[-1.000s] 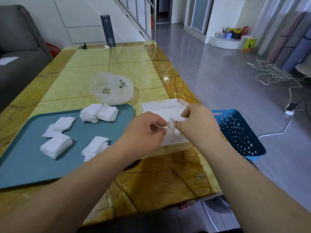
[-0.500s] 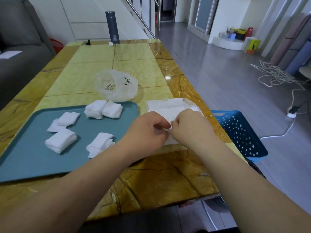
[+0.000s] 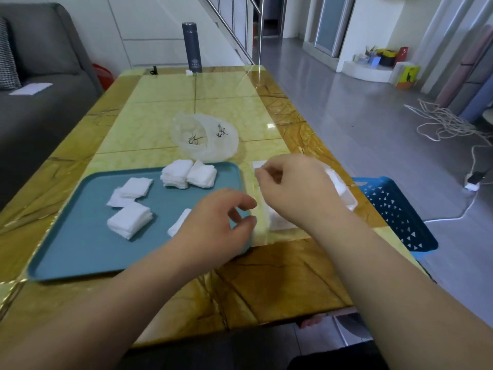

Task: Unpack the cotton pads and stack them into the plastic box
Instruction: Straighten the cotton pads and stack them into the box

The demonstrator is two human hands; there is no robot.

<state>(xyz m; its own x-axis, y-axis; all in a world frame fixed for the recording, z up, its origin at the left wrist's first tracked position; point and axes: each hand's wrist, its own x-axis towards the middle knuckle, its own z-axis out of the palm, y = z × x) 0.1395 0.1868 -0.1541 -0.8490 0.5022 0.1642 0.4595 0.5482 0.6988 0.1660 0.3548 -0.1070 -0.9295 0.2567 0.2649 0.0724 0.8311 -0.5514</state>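
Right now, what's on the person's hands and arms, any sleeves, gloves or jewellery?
Nothing worn shows. The left hand and right hand have no gloves, rings, watch or bracelet. Both forearms are uncovered right down to the picture's edge, so no sleeve is in view.

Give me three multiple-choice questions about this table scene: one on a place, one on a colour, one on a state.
1. Where does the plastic bag lie relative to the tray? A on it; B beyond it, on the table; C under it.
2. What colour is the basket? A red; B blue; C white.
3. How is the flask positioned? A upright; B tipped over; C lying flat.
Answers: B, it lies past the tray's far rim; B, its perforated wall is blue; A, it stands at the table's far end.
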